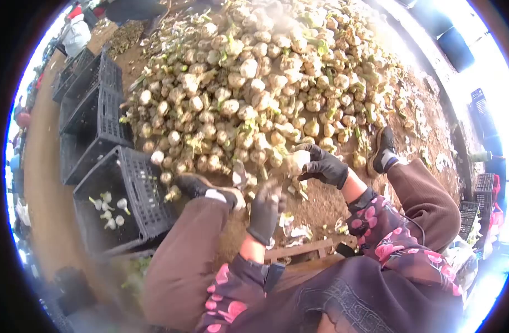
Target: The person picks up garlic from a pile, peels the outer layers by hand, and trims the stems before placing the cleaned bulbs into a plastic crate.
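Note:
In a dark glove, my right hand (325, 166) grips a pale garlic bulb (296, 162) between thumb and fingers, at the near edge of a large heap of garlic (232, 105). My left hand (265, 213), also gloved, is raised just below and left of that bulb, apart from it. Its fingertips are smeared by motion, and I cannot tell whether they hold anything. Loose papery peel (295, 233) lies on the soil between my legs.
A black plastic crate (146, 194) at my left holds several trimmed garlic bulbs (107, 208). More dark crates (93, 119) line up beyond it. My shoes (202, 188) flank the heap's near edge. Another person (76, 34) is at the far left; stacked crates (484, 191) stand at right.

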`<state>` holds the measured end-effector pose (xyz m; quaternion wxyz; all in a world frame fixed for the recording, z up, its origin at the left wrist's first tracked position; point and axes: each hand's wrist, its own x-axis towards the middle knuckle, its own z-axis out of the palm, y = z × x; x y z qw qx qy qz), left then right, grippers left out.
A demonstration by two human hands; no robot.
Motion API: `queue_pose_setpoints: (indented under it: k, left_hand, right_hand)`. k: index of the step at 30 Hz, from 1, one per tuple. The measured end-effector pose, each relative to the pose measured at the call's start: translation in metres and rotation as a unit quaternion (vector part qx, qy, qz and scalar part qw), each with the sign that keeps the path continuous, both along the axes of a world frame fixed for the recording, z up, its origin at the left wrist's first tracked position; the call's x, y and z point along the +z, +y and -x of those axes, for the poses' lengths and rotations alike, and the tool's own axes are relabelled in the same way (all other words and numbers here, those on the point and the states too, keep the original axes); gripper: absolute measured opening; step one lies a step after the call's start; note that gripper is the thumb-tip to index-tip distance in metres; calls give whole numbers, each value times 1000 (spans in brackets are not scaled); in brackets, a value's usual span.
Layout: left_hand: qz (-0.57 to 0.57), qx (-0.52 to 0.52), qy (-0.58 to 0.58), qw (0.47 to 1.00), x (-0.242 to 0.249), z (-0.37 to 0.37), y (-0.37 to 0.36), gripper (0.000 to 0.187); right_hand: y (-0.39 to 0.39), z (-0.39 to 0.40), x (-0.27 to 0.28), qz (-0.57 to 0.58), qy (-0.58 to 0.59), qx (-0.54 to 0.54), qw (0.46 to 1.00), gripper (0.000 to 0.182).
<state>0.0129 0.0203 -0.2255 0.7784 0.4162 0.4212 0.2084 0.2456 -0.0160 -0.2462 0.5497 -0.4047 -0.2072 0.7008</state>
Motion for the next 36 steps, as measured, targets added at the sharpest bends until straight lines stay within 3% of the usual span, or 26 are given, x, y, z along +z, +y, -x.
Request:
queue_pose_setpoints:
  k: [1, 3, 5, 9, 10, 11, 12, 13, 15, 17, 19, 20, 21, 22, 24, 25, 27, 28, 29, 30, 31, 33, 34, 35, 36]
  left_hand:
    - [43, 26, 10, 999, 21, -4, 4, 29]
    - [9, 7, -54, 999, 41, 4, 7, 25]
    - [22, 26, -91, 995, 28, 12, 5, 18]
    - [-97, 45, -47, 993, 60, 16, -9, 15]
    - [-103, 43, -41, 993, 60, 15, -13, 16]
    - [-106, 42, -44, 992, 64, 16, -17, 16]
    - [-105, 16, -66, 992, 67, 18, -19, 20]
    - [-99, -18, -63, 993, 62, 19, -19, 22]
    - [-94, -53, -56, 993, 60, 22, -23, 24]
    - [-155, -67, -42, 985, 67, 20, -30, 26]
    - [-160, -57, -82, 982, 69, 21, -34, 25]
    - [-84, -34, -122, 988, 68, 21, -35, 22]
    - [-8, -12, -160, 987, 67, 21, -36, 20]
    - [-8, -14, -160, 987, 67, 20, -36, 20]
    - [-156, -17, -109, 982, 67, 14, -37, 27]
    - [-227, -19, -83, 970, 68, 12, -38, 32]
    - [-168, -30, -95, 981, 67, 16, -34, 38]
    - [-130, -31, -108, 985, 64, 20, -31, 41]
    - [-91, -33, -120, 988, 61, 21, -30, 43]
    - [-65, 0, -124, 990, 70, 19, -34, 45]
    - [-65, -1, -126, 990, 69, 16, -34, 45]
    - [-153, 36, -96, 983, 68, 13, -34, 49]
    - [-153, 36, -96, 983, 72, 13, -36, 49]
    - [-228, 47, -99, 968, 79, 12, -38, 51]
    - [-302, 58, -101, 946, 82, 11, -40, 52]
  right_hand:
    - [-6, 15, 14, -16, 9, 40, 999, 55]
    - [-14, 36, 40, -17, -27, 118, 993, 57]
    - [-21, 63, 75, -102, -38, 58, 992, 63]
    - [-53, 104, 103, -91, 9, -19, 996, 71]
    - [-59, 110, 102, -125, -158, -32, 979, 74]
    - [-65, 113, 102, -153, -320, -44, 934, 76]
    - [-70, 115, 111, -217, -482, -47, 848, 77]
    - [-74, 112, 120, -219, -482, -47, 847, 77]
    - [-83, 108, 132, -245, -711, 52, 657, 88]
    - [-88, 113, 133, -254, -690, 20, 678, 90]
    - [-93, 115, 123, -203, -557, -63, 803, 89]
    - [-93, 116, 121, -211, -527, -90, 819, 86]
    - [-95, 116, 124, -210, -528, -91, 818, 86]
    - [-96, 115, 130, -231, -593, -84, 767, 82]
    - [-99, 113, 138, -255, -691, -59, 674, 73]
    - [-100, 114, 138, -252, -693, -60, 673, 73]
    - [-102, 120, 137, -215, -637, -100, 734, 71]
    - [-100, 124, 133, -186, -554, -113, 803, 73]
    - [-98, 123, 130, -185, -556, -113, 802, 73]
    - [-96, 120, 126, -152, -374, -124, 907, 74]
    - [-93, 118, 122, -114, -174, -130, 969, 75]
    - [-91, 116, 111, -128, -213, -118, 961, 73]
    - [-89, 114, 101, -121, -119, -139, 976, 67]
    - [-89, 113, 93, -114, -23, -159, 980, 62]
    - [-87, 114, 87, -114, -23, -161, 980, 62]
